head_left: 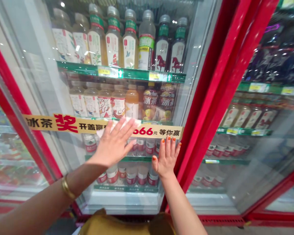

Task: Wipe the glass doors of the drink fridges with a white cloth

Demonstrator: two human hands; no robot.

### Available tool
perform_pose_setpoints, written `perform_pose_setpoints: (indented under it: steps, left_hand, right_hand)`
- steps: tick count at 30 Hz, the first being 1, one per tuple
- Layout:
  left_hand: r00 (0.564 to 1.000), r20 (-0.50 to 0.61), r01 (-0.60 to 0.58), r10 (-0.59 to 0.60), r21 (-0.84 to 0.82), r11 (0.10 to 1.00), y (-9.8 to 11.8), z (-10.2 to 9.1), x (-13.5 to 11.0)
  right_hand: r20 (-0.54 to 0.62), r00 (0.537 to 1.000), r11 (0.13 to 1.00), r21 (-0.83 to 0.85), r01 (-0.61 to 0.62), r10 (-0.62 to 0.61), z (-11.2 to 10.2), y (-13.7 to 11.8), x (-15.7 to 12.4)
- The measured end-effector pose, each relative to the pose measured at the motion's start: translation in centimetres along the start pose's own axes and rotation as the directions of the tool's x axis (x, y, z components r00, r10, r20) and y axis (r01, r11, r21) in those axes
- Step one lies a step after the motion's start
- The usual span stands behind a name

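Pressing 1 wipe (135,122) to 1 door (71,148), left hand (115,143) spread.

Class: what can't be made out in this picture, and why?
All in the head view:
Middle of the strip's lettering: hidden by the left hand and cloth.
Much of the cloth: under the left hand.
Print on the yellow tags: too small, blurred.
Goods at far left: blurred, cut off by the edge.
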State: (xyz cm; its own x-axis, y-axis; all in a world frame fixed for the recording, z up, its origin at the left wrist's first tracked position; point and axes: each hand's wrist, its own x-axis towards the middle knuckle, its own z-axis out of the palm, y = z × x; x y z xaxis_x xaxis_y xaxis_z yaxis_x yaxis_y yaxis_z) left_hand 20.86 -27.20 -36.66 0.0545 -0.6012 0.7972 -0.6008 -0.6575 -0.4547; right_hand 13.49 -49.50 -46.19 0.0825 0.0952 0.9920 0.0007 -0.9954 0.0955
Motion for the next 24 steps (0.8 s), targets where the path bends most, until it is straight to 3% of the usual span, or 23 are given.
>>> perform_pose_setpoints:
  steps: [1,3,6,8,10,13,15,17,19,21,24]
  left_hand:
    - [1.000,-0.004,0.030,-0.030,-0.005,1.000,0.6,0.1,1.3]
    - [0.996,0.030,-0.081,0.082,-0.045,0.996,2.8,1.0,2.9]
    - [0.913,0.086,-0.387,0.399,-0.126,0.913,5.6,2.5,1.5]
    - [0.878,0.086,-0.458,0.471,-0.141,0.878,5.2,2.4,-0.1]
    - [0.897,0.074,-0.428,0.436,-0.106,0.898,3.1,1.3,-0.5]
    - [0.954,0.039,-0.299,0.299,0.008,0.954,0.6,-0.5,2.3]
    - [0.972,0.010,-0.235,0.235,0.058,0.970,1.1,-0.6,4.5]
    - [0.957,0.016,-0.290,0.290,0.031,0.957,3.1,0.3,5.1]
    - [0.916,0.040,-0.400,0.400,-0.026,0.916,5.2,1.5,3.5]
    - [0.882,0.044,-0.466,0.469,-0.060,0.883,5.8,2.0,0.6]
    - [0.925,0.053,-0.374,0.375,-0.033,0.927,3.9,1.2,-2.4]
  right_hand:
    - [-0.006,1.000,1.000,-0.002,-0.003,0.003,0.0,0.0,0.0]
    - [-0.013,1.000,1.000,-0.004,-0.008,0.008,0.0,0.1,-0.1]
    - [-0.004,1.000,1.000,-0.002,-0.008,0.008,0.0,0.2,-0.3]
    - [0.014,1.000,1.000,-0.003,-0.008,0.008,0.0,0.2,-0.5]
    - [0.035,0.999,1.000,-0.002,-0.011,0.011,0.0,0.0,-0.7]
    - [0.048,0.998,1.000,-0.009,-0.028,0.028,0.3,-0.1,-0.6]
    - [0.040,0.998,0.999,-0.016,-0.039,0.039,0.4,0.1,-0.4]
    - [0.018,0.999,0.999,-0.012,-0.033,0.033,0.3,0.4,-0.4]
    - [0.019,1.000,1.000,0.001,-0.020,0.020,-0.2,0.4,-0.7]
    - [0.079,0.996,0.999,-0.003,-0.035,0.035,-0.9,-0.3,-1.3]
    - [0.253,0.967,0.999,0.013,-0.032,0.028,-1.9,-2.3,-1.6]
